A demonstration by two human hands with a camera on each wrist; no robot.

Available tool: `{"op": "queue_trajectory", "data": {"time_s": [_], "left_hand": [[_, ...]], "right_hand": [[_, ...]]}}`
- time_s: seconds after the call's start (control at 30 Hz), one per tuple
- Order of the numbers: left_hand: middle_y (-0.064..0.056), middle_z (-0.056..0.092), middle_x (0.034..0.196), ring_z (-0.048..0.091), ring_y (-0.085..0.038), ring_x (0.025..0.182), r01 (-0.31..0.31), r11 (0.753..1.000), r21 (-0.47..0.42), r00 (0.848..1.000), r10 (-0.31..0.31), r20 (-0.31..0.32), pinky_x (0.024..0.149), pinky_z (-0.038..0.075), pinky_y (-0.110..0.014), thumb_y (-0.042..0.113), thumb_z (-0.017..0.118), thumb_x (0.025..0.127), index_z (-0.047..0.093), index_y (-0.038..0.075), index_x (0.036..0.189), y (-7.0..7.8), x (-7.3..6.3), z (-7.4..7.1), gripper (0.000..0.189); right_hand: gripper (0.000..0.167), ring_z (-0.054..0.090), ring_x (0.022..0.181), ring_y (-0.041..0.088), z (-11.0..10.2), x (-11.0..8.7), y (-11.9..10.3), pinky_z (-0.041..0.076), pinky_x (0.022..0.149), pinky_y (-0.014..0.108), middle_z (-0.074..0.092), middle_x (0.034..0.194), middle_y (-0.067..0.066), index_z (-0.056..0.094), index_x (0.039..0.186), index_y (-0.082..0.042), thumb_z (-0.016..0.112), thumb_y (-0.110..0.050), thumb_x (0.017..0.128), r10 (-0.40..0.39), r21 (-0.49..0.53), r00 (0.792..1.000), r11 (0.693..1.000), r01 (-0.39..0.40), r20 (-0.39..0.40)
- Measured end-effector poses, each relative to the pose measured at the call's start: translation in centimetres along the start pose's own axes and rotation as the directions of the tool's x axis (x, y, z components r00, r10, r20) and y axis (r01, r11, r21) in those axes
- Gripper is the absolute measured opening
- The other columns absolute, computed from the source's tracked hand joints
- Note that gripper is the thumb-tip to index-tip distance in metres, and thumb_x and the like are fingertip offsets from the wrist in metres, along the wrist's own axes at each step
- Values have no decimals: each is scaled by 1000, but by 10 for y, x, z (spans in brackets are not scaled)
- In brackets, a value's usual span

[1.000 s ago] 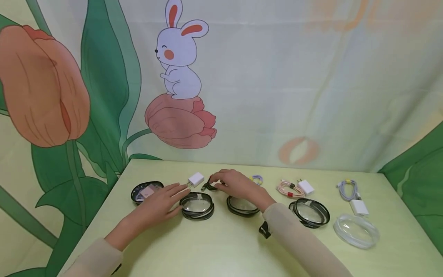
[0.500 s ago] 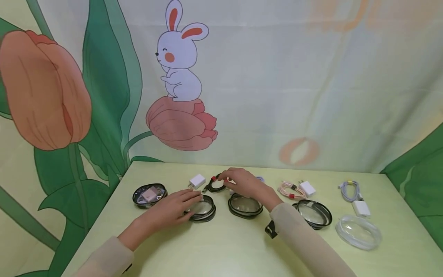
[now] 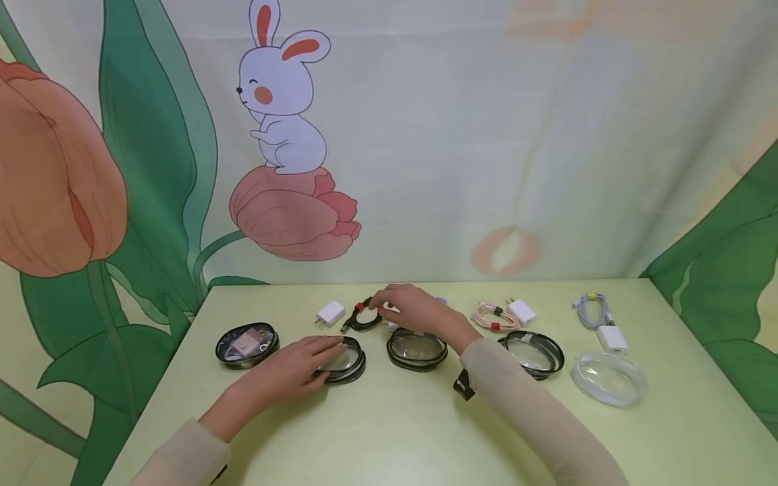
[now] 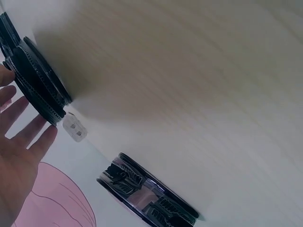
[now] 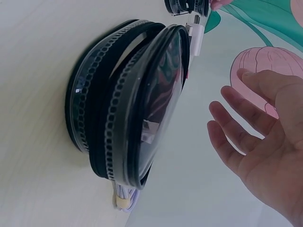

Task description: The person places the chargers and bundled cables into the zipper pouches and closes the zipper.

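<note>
My left hand (image 3: 288, 368) rests on a clear oval zip pouch with black trim (image 3: 352, 364), its fingers over the top. In the left wrist view, the left hand's fingertips (image 4: 49, 132) touch that black-edged pouch (image 4: 35, 80). My right hand (image 3: 419, 314) hovers at the right end of a coiled black cable with a red tie (image 3: 365, 320). Nothing shows between the right hand's relaxed fingers (image 5: 232, 127) in the right wrist view. Just below that hand sits another black-trimmed clear pouch (image 3: 416, 349). A white charger plug (image 3: 331, 313) lies left of the cable.
A filled pouch (image 3: 247, 344) with a pink charger stands at the left. To the right are a pink cable (image 3: 495, 317), a white charger (image 3: 521, 312), a black-trimmed pouch (image 3: 535, 354), a purple cable (image 3: 591, 310), another charger (image 3: 612, 339) and a white-edged pouch (image 3: 610, 379).
My left hand has moved right, away from the filled pouch and onto the second one. My right fingers have shifted right along the black cable, so more of its coil shows. The head view has turned slightly.
</note>
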State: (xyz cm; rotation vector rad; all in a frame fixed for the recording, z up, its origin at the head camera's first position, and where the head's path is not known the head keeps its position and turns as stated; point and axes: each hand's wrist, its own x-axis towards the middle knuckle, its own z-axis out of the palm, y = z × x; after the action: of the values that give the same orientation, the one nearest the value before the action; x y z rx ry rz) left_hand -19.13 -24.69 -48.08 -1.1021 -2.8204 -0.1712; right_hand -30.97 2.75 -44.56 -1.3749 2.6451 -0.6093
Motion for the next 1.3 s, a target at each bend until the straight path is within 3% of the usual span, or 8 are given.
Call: {"op": "queue_trajectory", "data": {"time_s": [0.27,0.47,0.57,0.7,0.8,0.9,1.07,1.3], "left_hand": [[-12,64,130,59,-28,98,82,992,95,996,-79,-36,79,54,-42,37,70,96,69,10,129,4,7,1,43],[-9,64,122,58,-26,99,154,983,99,988,-151,-35,80,54,-43,46,67,97,69,12,127,7,10,1,46],[-9,60,133,58,-29,113,133,989,62,991,-132,-27,91,53,-47,40,64,99,64,13,135,3,5,-2,45],[-9,48,152,47,-31,137,32,999,-2,999,-32,24,109,44,-50,21,60,98,54,15,147,-5,-4,-6,50],[-9,38,160,36,-33,146,-38,998,-43,995,41,91,114,39,-50,10,59,92,45,15,154,-9,-9,-7,64],[-10,32,164,30,-36,149,-65,996,-58,986,73,150,114,37,-51,6,59,90,38,15,158,-10,-12,-6,72],[-13,31,163,31,-37,148,-56,997,-54,983,64,170,110,43,-51,5,59,91,39,15,157,-9,-12,-6,69],[-15,55,144,53,-30,115,8,1000,27,997,-10,71,87,54,-44,35,67,97,58,12,142,-2,-5,-5,51]], "right_hand": [[24,64,112,22,-2,2,-3,53,94,37,68,124,6,70,125,-14,57,-14,105,2,-22,1000,1000,-2,8],[25,64,111,18,-1,4,-5,53,92,35,68,125,3,70,125,-14,56,-13,105,-12,-34,1000,999,13,19],[24,64,110,19,-1,5,-5,53,93,36,68,125,5,70,124,-14,57,-11,104,-16,-24,1000,1000,17,24],[24,63,109,20,0,6,-4,53,93,37,68,126,8,70,124,-13,59,-9,103,-13,-18,999,1000,14,38],[24,63,108,21,1,7,-3,52,94,37,67,126,8,70,125,-12,59,-10,103,-11,-12,999,1000,11,51],[25,63,107,20,2,8,-2,52,93,37,67,126,9,69,126,-10,59,-10,103,-15,1,998,1000,15,66],[26,63,104,19,3,8,-1,53,92,37,67,124,10,69,127,-9,61,-10,102,-24,-6,997,1000,24,75],[26,64,107,21,2,7,0,52,93,37,67,126,10,69,127,-9,61,-10,102,-21,12,998,1000,20,65]]}}
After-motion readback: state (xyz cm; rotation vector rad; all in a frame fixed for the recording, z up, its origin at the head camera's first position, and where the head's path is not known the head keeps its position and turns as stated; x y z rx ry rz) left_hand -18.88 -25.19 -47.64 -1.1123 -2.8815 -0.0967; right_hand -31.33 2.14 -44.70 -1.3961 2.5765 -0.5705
